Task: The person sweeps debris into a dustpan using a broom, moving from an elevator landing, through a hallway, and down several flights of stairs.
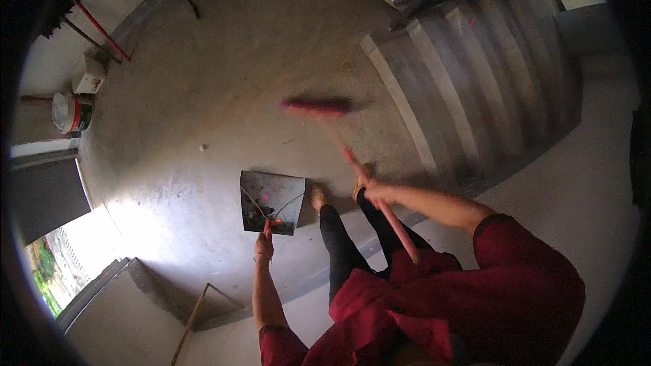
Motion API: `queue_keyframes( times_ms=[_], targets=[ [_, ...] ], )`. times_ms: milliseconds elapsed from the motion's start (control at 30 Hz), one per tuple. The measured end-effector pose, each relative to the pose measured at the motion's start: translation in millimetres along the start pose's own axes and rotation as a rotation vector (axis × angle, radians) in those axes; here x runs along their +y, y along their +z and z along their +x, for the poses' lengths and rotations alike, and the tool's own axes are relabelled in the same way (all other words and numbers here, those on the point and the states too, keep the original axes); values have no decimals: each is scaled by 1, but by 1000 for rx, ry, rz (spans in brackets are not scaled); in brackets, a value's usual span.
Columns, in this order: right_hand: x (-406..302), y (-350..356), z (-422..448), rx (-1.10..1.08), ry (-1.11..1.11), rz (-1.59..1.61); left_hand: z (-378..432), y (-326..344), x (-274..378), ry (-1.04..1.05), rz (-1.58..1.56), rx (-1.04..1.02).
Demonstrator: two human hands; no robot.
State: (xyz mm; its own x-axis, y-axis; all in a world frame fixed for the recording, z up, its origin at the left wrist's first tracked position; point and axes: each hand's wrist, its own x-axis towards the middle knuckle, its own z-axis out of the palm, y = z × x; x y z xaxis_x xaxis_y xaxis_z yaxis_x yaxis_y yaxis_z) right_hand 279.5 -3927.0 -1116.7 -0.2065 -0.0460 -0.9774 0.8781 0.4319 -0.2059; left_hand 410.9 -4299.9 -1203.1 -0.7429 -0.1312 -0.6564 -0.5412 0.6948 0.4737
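Observation:
My left hand (264, 245) grips the handle of a metal dustpan (285, 190), which rests on or just over the concrete floor beside my left foot. Some dark debris and a few small bright bits lie in the pan. My right hand (379, 193) is closed around the pink shaft of a broom (399, 231), whose upper end reaches back to my shirt. Out in front, the broom head (318, 107) is blurred, its bristles purple and pink. Whether they touch the floor I cannot tell.
Concrete stairs (437, 76) rise on the right. A small pale scrap (202, 147) lies on the floor (218, 101). A white bucket (66, 114) and a whitish box (89, 75) stand by the left wall, near a bright doorway (76, 244). A thin stick (190, 320) leans at lower left.

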Motion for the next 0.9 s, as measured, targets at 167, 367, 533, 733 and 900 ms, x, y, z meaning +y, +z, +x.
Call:
queue_keyframes(
  times_ms=[167,367,533,733,900],
  targets=[
    [-13,-15,-63,-405,49,-199,29,-14,-8,-47,100,-5],
    [-42,-31,-85,-53,-198,-322,25,-22,-2,-86,47,-22],
    [-103,-35,4,122,-148,-718,29,-4,-24,-56,60,-29],
    [-9,32,-35,-173,-115,-481,32,-23,3,-61,111,-46],
    [38,-13,-118,-343,-103,-251,40,-10,-20,-28,115,-58]
  ],
)
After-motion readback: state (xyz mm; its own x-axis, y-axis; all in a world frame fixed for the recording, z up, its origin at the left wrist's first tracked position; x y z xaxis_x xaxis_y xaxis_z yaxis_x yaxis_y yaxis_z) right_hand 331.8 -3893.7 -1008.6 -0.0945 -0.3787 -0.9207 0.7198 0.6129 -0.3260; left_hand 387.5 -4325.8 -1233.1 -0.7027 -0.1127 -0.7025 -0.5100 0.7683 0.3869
